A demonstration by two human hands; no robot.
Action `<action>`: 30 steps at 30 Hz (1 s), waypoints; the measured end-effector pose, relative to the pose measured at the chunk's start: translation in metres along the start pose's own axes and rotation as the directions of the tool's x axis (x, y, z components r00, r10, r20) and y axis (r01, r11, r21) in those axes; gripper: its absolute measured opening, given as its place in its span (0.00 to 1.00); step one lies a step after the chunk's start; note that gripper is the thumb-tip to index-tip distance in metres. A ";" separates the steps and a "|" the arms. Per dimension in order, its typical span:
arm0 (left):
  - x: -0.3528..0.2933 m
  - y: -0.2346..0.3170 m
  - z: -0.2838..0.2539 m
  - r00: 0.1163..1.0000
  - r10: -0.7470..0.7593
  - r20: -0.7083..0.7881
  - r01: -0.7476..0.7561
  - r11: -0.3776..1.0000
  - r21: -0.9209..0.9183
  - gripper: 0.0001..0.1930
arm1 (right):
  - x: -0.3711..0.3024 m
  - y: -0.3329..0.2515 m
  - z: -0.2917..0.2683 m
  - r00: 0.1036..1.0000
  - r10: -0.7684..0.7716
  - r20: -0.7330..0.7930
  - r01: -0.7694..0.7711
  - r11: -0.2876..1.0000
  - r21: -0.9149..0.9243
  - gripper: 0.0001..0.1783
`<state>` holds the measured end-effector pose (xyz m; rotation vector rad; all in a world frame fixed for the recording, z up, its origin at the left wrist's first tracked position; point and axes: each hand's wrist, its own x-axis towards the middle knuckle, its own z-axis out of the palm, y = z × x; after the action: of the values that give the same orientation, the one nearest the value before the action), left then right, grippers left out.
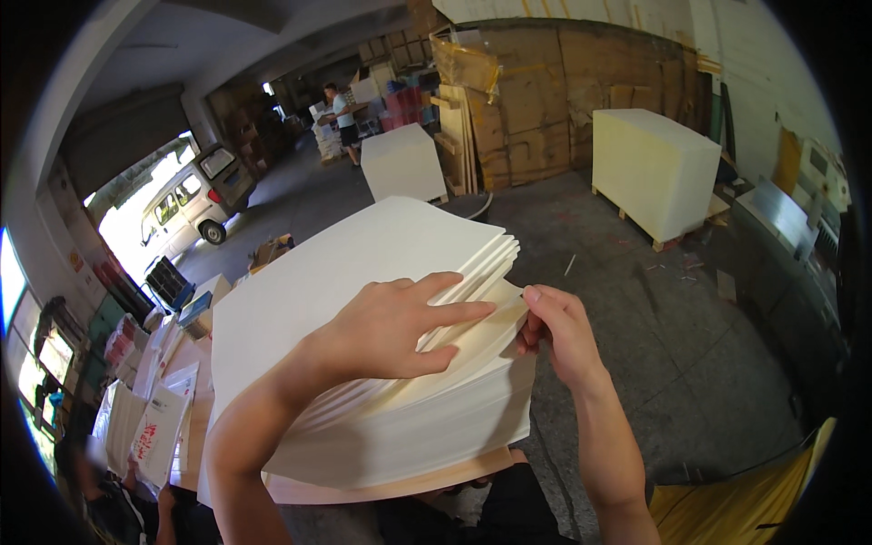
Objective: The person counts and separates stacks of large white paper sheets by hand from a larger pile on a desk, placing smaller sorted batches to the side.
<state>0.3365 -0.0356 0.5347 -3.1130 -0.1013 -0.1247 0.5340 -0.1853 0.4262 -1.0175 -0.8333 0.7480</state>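
Observation:
A tall stack of large white paper sheets (327, 263) stands in front of me, its upper sheets lifted and fanned into layers along the right edge. My left hand (400, 327) lies over these layers with its fingers spread, the fingertips touching the fanned edges. At the stack's right corner my right hand (556, 331) pinches the edge of a paper sheet between thumb and fingers. Its lower fingers are partly hidden behind the paper. Under the stack a pale wooden board (391, 490) shows at the near side.
Wrapped white stacks on pallets stand ahead (402, 163) and at the right (649, 177). Cardboard sheets (536, 100) line the back wall. To the left are a table with packages (163, 413), a person at the lower left, and a van (186, 204). Another person (341, 118) stands far off.

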 end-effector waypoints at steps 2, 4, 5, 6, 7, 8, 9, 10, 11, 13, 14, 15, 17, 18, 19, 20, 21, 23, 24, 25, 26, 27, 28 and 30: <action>0.001 0.004 0.005 0.998 -0.016 -0.056 0.017 1.000 0.008 0.31 | 0.001 0.005 0.003 0.998 -0.056 -0.041 0.056 0.998 0.000 0.24; 0.001 0.013 -0.001 0.997 -0.073 -0.035 0.071 0.995 -0.068 0.32 | 0.004 0.012 0.007 0.972 -0.222 -0.071 0.186 0.923 -0.338 0.24; 0.001 0.016 -0.003 0.994 -0.104 -0.020 0.101 0.989 -0.106 0.33 | 0.005 0.015 0.009 0.952 -0.300 -0.064 0.231 0.839 -0.493 0.24; 0.001 0.014 -0.001 0.998 -0.066 -0.007 0.065 0.996 -0.056 0.32 | 0.005 0.014 0.009 0.976 -0.204 -0.078 0.165 0.923 -0.348 0.23; 0.000 0.010 0.000 1.000 -0.026 0.003 0.026 1.000 -0.005 0.31 | 0.006 0.009 0.010 0.991 -0.113 -0.076 0.096 0.976 -0.196 0.23; -0.001 0.006 0.001 1.000 0.014 0.015 -0.015 0.999 0.047 0.30 | 0.007 0.003 0.010 0.998 -0.022 -0.059 0.019 0.999 -0.041 0.23; -0.002 0.004 0.003 1.000 0.016 0.000 -0.016 0.999 0.039 0.28 | 0.006 -0.003 0.007 0.998 0.067 0.002 -0.067 0.994 0.082 0.22; -0.002 0.002 0.004 1.000 0.019 -0.016 -0.018 0.999 0.030 0.27 | 0.006 -0.004 0.006 0.996 0.086 0.005 -0.086 0.990 0.115 0.21; -0.002 0.002 0.005 0.999 0.021 -0.032 -0.020 1.000 0.021 0.25 | 0.006 -0.005 0.006 0.994 0.105 0.010 -0.105 0.983 0.148 0.21; -0.002 0.008 0.003 0.999 0.017 -0.041 -0.016 1.000 0.021 0.26 | 0.006 -0.006 0.005 0.992 0.129 0.012 -0.129 0.975 0.181 0.21; -0.003 0.011 0.003 0.999 0.014 -0.045 -0.013 1.000 0.020 0.27 | 0.005 -0.005 0.005 0.991 0.134 0.010 -0.134 0.974 0.182 0.21; -0.003 0.010 0.003 0.999 0.007 -0.038 -0.007 1.000 0.013 0.29 | 0.005 -0.005 0.005 0.990 0.139 0.008 -0.138 0.973 0.184 0.21; -0.002 0.008 0.005 1.000 -0.006 -0.024 0.006 1.000 0.001 0.33 | 0.005 -0.006 0.004 0.991 0.132 0.014 -0.132 0.974 0.186 0.21; -0.001 0.006 0.006 1.000 0.011 -0.028 -0.011 1.000 -0.004 0.33 | 0.005 -0.006 0.004 0.992 0.128 0.016 -0.129 0.974 0.188 0.21; -0.001 0.002 0.007 0.999 0.026 -0.033 -0.026 1.000 -0.008 0.33 | 0.005 -0.005 0.004 0.992 0.123 0.022 -0.125 0.975 0.183 0.21; -0.002 0.000 0.007 0.998 0.042 -0.038 -0.042 0.999 -0.012 0.32 | 0.005 -0.003 0.003 0.993 0.118 0.027 -0.121 0.977 0.178 0.21; -0.002 -0.002 0.006 0.999 0.042 -0.031 -0.042 0.999 -0.019 0.33 | 0.005 -0.002 0.003 0.993 0.113 0.033 -0.117 0.978 0.173 0.21; -0.003 -0.003 0.004 0.999 0.043 -0.022 -0.043 0.998 -0.034 0.34 | 0.004 0.000 0.002 0.993 0.114 0.026 -0.116 0.983 0.143 0.22; -0.003 -0.001 0.002 0.999 0.040 -0.011 -0.040 0.999 -0.023 0.32 | 0.003 0.000 0.001 0.993 0.114 0.023 -0.116 0.985 0.128 0.22; -0.001 0.000 0.000 0.999 0.038 0.001 -0.038 0.999 -0.017 0.31 | 0.003 -0.001 0.001 0.996 0.092 0.015 -0.094 0.988 0.123 0.22; -0.001 0.000 -0.002 0.999 0.036 0.013 -0.036 0.999 -0.010 0.29 | 0.002 -0.003 0.001 0.997 0.071 0.007 -0.072 0.991 0.117 0.22; -0.001 0.000 -0.001 1.000 0.024 -0.003 -0.024 1.000 -0.015 0.28 | 0.002 -0.005 0.001 0.999 0.050 -0.001 -0.050 0.992 0.112 0.23; 0.000 0.000 -0.001 1.000 0.012 -0.017 -0.012 1.000 -0.017 0.27 | 0.001 -0.004 0.003 0.999 0.023 -0.024 -0.022 0.998 0.051 0.23; 0.001 0.004 -0.002 1.000 -0.013 -0.019 0.012 1.000 -0.014 0.27 | 0.001 0.001 0.008 0.997 -0.034 -0.065 0.029 0.997 -0.073 0.22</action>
<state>0.3375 -0.0393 0.5370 -3.1247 -0.1199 -0.1561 0.5279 -0.1809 0.4282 -1.0856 -0.8221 0.6577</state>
